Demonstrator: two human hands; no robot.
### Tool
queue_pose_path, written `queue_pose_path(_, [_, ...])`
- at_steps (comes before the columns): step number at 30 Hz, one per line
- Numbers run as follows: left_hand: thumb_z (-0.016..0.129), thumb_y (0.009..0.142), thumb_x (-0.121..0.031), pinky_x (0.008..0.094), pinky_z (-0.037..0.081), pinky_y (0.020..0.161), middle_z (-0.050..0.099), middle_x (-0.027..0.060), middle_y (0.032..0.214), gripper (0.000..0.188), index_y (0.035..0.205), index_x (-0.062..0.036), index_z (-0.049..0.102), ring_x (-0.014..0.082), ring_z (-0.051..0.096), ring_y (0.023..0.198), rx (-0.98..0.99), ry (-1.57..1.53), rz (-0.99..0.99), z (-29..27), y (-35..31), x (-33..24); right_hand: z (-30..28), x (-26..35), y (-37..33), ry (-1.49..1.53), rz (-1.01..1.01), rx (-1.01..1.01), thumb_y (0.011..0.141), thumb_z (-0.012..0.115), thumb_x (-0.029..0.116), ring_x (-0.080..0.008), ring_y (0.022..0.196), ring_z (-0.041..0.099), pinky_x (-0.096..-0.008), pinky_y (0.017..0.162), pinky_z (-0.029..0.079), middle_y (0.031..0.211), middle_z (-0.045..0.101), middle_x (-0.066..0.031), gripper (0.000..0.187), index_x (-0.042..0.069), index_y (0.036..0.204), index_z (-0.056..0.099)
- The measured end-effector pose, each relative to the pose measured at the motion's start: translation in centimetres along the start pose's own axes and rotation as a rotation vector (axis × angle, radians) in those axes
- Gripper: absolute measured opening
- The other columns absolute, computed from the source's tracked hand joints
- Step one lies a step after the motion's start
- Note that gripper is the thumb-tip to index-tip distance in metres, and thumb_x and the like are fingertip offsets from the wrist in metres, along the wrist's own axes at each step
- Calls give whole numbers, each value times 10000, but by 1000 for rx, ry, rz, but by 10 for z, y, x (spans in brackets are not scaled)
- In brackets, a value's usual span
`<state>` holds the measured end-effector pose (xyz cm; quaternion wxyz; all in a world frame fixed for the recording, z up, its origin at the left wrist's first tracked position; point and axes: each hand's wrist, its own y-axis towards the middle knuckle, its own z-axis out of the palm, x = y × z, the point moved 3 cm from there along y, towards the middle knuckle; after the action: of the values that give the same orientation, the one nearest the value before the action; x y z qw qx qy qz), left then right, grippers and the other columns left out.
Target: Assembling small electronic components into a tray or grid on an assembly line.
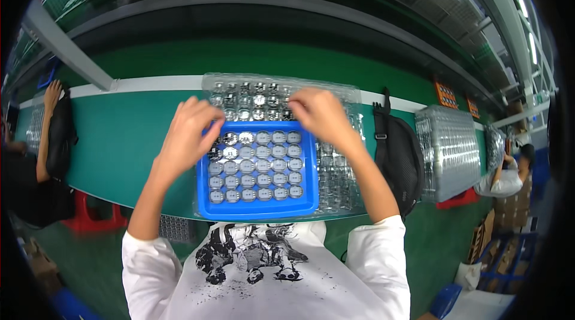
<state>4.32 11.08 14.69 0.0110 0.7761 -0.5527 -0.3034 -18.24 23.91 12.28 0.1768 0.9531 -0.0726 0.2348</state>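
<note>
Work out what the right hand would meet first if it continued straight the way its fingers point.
Probably the shiny metallic pieces in the clear plastic tray, just past the right hand; depth is unclear, so it might pass above them.

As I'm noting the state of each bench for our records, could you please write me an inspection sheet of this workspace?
Surface: green table, with a pale strip along its far side.
Work items: blue tray holding rows of round parts; clear plastic tray partly beneath and beyond it, holding shiny pieces.
Clutter: black bag to the right, then a stack of clear trays.
Hands: left hand at the blue tray's far left corner, right hand over the clear plastic tray; grasp unclear for both.
Cables: none clearly made out.
Surroundings: red stool at left; people at both sides.
</note>
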Motion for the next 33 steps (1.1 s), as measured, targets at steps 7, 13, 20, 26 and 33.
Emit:
queue_pose_path(7, [658,791,-96,397,434,716,588,89,692,69,801,-28,650,287,545,761,52,20,34,35,49,62,12,-42,13,-53,116,127,773,656,89,-303,735,633,-395,663,489,814,641,-132,126,22,872,698])
queue_pose_path(13, [670,783,-120,412,430,790,622,96,793,88,827,-44,661,288,565,857,81,113,66,51,61,68,16,-22,25,-95,40,16,781,664,92,-303,732,636,-398,664,492,804,638,-121,104,20,853,687])
queue_pose_path(20, [644,784,-149,407,416,802,615,91,797,94,810,-64,676,280,565,891,117,190,165,61,76,52,42,-7,51,-176,-49,129,784,679,126,-326,762,631,-425,684,497,818,638,-118,118,30,851,695])
queue_pose_path(26, [644,800,-151,399,422,785,619,83,790,112,770,-47,674,287,563,870,99,283,209,75,85,50,26,4,45,-216,-90,-21,808,645,82,-328,748,620,-412,653,490,801,609,-135,84,30,839,704])
queue_pose_path(33, [680,782,-100,378,418,739,554,65,818,71,801,-46,638,266,515,844,4,40,275,15,27,-4,6,58,-4,59,-124,50,798,669,36,-315,675,597,-391,601,478,762,587,-109,45,0,824,677])
